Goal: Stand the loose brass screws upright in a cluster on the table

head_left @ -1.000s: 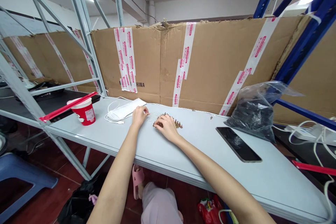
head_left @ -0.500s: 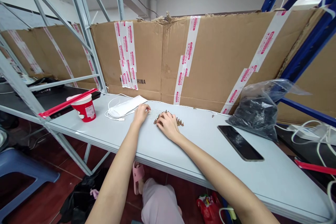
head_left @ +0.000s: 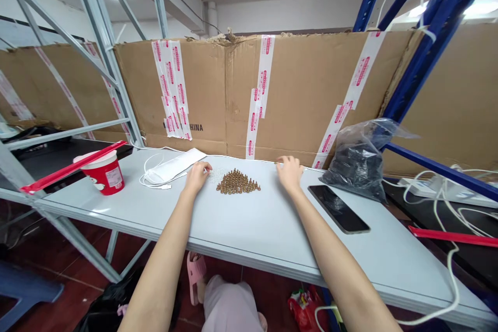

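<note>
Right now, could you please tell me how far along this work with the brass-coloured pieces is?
Done: the brass-coloured pieces stand in a tight triangular cluster. In hand: nothing visibly held; the left hand rests by a pale heap, the right hand lies apart. Left: that heap, unarranged.

Right now, on the cardboard (head_left: 202, 88), black capitals read "HINA", with whatever comes before them lost behind the tape (head_left: 172, 88). That tape and the other strips carry repeated red print, too small to make out from here. Over on the red cup (head_left: 105, 174), a white label (head_left: 114, 177) shows, its small print unreadable too.
</note>
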`<state>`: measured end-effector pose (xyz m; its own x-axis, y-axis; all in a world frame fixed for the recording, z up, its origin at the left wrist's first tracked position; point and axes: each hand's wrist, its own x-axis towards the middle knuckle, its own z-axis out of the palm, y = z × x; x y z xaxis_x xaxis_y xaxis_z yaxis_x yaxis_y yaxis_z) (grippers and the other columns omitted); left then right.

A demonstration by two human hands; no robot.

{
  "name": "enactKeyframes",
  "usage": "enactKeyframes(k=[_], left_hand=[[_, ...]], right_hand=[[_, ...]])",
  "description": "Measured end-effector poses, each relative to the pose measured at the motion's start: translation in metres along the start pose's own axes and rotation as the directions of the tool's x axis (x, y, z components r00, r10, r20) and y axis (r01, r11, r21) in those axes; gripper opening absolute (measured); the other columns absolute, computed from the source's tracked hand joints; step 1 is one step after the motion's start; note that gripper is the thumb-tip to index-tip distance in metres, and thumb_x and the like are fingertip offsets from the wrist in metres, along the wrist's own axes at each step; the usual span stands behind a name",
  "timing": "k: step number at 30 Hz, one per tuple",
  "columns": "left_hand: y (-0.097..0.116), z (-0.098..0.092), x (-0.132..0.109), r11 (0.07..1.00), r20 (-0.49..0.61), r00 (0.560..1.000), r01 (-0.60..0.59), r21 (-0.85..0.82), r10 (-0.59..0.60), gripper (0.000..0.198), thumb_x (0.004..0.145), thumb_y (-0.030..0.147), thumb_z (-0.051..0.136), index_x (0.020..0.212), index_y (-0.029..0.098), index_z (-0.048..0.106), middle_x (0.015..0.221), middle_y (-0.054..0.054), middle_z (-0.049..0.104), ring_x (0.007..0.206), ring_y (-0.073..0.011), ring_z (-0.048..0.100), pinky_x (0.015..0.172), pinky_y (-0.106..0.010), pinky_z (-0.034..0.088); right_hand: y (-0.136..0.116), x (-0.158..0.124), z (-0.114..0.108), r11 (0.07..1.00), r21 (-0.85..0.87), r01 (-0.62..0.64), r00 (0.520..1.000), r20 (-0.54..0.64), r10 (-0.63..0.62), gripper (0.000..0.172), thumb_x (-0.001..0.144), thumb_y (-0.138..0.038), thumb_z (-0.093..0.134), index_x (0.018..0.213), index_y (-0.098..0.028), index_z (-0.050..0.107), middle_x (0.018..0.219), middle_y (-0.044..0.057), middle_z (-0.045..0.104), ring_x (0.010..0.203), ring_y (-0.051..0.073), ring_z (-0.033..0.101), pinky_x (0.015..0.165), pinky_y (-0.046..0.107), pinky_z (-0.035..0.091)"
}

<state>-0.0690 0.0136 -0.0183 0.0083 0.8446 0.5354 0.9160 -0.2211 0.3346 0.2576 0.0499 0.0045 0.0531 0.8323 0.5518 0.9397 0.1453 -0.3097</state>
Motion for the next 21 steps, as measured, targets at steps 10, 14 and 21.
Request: enactKeyframes(k=[10, 14, 21], left_hand=[[0.0, 0.001, 0.0, 1.0, 0.048, 0.998, -0.028, -0.014, 0.028, 0.013, 0.068, 0.012, 0.05, 0.074, 0.02, 0.057, 0.08, -0.002, 0.06, 0.084, -0.0176, 0.051, 0.075, -0.028, 0.039], [0.005, -0.001, -0.002, 1.0, 0.041, 0.999, -0.014, 0.003, 0.014, 0.013, 0.068, 0.012, 0.049, 0.073, 0.02, 0.057, 0.08, -0.002, 0.058, 0.084, -0.0173, 0.05, 0.075, -0.028, 0.039], [0.011, -0.004, -0.004, 0.997, 0.034, 0.997, -0.069, 0.042, 0.068, 0.012, 0.069, 0.009, 0.047, 0.068, 0.019, 0.054, 0.077, -0.003, 0.055, 0.082, -0.0178, 0.048, 0.076, -0.029, 0.039]], right_hand=[[0.074, 0.004, 0.024, 0.936, -0.312, -0.162, 0.943, 0.231, 0.24, 0.036, 0.086, -0.019, 0.031, 0.11, -0.013, 0.057, 0.115, 0.017, 0.053, 0.107, 0.026, 0.047, 0.085, 0.041, 0.033], [0.07, 0.005, 0.021, 0.944, -0.319, -0.08, 0.966, 0.209, 0.152, 0.034, 0.082, -0.007, 0.031, 0.094, -0.005, 0.063, 0.099, 0.02, 0.059, 0.1, 0.026, 0.051, 0.081, 0.035, 0.037], [0.058, 0.006, 0.023, 0.981, 0.076, -0.179, 0.962, 0.222, 0.158, 0.032, 0.074, 0.0, 0.037, 0.088, -0.004, 0.065, 0.096, 0.022, 0.06, 0.093, 0.024, 0.056, 0.081, 0.033, 0.04]])
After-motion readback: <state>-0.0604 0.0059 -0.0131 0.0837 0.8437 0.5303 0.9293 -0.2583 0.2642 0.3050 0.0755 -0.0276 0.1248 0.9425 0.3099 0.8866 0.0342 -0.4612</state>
